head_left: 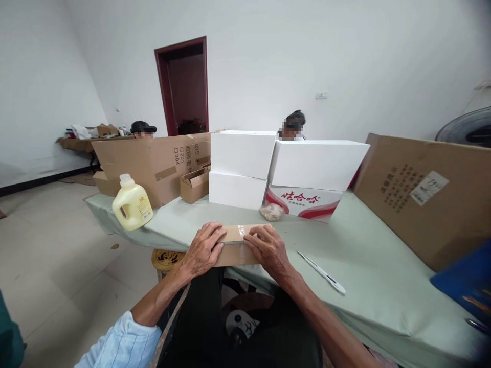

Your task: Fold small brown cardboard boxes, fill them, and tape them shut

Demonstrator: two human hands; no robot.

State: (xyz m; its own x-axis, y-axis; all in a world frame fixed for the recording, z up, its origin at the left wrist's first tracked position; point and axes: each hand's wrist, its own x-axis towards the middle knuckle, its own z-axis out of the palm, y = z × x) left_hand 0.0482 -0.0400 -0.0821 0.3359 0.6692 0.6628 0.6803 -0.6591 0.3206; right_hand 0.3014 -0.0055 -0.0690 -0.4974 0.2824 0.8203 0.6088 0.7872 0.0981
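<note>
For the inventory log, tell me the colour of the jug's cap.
White cap, on the pale yellow jug; the head view shows it best.

Both hands pressing small carton on table.

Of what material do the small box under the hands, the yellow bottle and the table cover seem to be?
The small box: brown matte cardboard, with a glossy clear tape strip across its seam. The yellow bottle: smooth, slightly shiny plastic, it seems. The table cover: pale green cloth or soft sheet; it drapes over the edge, no weave shows.
</note>
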